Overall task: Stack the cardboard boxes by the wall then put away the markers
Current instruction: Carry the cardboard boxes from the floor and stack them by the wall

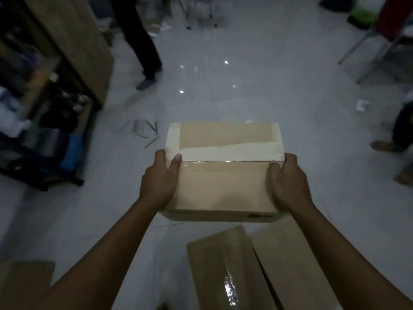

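I see a glossy pale tiled floor (257, 70) carrying scattered grey markers (143, 130) left of centre, two taped cardboard boxes (225, 271) at the bottom right, another box (24, 285) in the bottom left corner, and a wooden shelf unit (67, 52) at upper left.

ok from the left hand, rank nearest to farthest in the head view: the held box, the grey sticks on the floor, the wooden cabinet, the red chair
1. Taped cardboard box, gripped by the left hand.
2. Grey sticks, on the floor ahead-left.
3. Wooden cabinet, far left.
4. Red chair, far right.
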